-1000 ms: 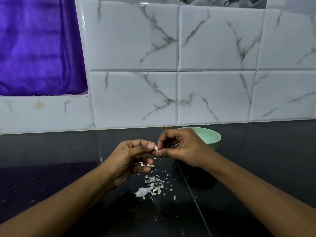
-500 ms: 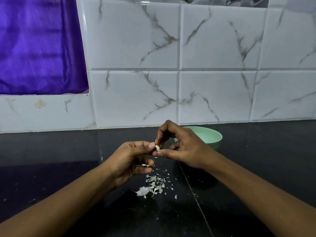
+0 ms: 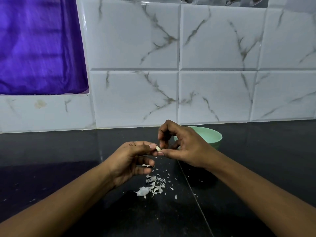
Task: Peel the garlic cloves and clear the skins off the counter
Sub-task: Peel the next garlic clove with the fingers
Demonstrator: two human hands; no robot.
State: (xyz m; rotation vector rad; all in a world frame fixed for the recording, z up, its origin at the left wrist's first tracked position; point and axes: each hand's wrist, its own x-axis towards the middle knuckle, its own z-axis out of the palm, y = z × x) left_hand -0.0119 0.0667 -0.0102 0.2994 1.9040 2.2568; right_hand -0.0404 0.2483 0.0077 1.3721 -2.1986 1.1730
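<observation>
A small pale garlic clove [image 3: 158, 148] is pinched between the thumb and fingers of my left hand [image 3: 131, 161], held above the black counter [image 3: 68, 159]. My right hand [image 3: 184, 147] meets it from the right, thumb and forefinger tips on the clove. A piece of skin lies against my left hand's lower fingers. Below the hands, a scatter of white garlic skins [image 3: 153, 185] lies on the counter, with one larger curled piece at its left end.
A mint-green bowl [image 3: 212, 136] stands on the counter just behind my right hand, its inside hidden. A marbled white tile wall [image 3: 171, 82] rises at the back. A purple cloth [image 3: 39, 45] hangs at the upper left.
My right forefinger has lifted and arched higher over the clove. Both hands stay at the same spot, and the heap of skins looks the same.
</observation>
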